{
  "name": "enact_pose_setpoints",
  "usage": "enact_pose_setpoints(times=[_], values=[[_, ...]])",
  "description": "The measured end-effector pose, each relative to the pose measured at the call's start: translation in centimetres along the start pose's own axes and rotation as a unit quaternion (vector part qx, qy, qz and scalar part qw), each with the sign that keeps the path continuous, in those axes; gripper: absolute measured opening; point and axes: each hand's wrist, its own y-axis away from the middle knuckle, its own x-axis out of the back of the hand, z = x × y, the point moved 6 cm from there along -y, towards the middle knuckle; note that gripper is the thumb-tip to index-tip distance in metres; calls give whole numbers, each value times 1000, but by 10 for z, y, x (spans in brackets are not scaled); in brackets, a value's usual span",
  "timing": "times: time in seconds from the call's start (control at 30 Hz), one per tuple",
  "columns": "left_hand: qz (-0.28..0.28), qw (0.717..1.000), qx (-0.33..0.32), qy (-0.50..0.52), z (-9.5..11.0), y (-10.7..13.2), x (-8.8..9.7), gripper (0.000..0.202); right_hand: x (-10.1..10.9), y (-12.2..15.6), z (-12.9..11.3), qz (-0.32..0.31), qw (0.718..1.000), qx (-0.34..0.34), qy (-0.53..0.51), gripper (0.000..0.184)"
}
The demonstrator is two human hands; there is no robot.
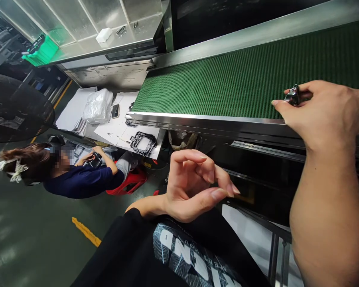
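Left hand: (194, 185) nearest the lens, above the black shirt (167, 255), fingers loosely curled, holding nothing.
Co-worker: (77, 175) seated far left by a white desk (113, 127), busy with a dark part.
Right hand: (326, 111) fingers pinched on a small metal part (293, 95).
Progress: part held just over the green conveyor belt (242, 75), not set down.

Small shiny dark metal part (293, 95), pinched above belt

A green conveyor belt (251, 75) in a steel frame (215, 121) crosses the scene. Past its end stands a white desk (119, 127), beside a glossy grey-green floor (32, 231) with yellow marks (86, 231). A dark fan (14, 107), seemingly, sits left.
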Motion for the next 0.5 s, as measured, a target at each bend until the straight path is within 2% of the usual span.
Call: enact_pose_setpoints(times=[0.27,0.5], values=[[7,1000,-1,3,-3,3,2,60,2,2,-3,6,1000,1,-4,50],[5,1000,24,15,-6,6,3,53,2,2,-1,-4,1000,-9,-8,54]])
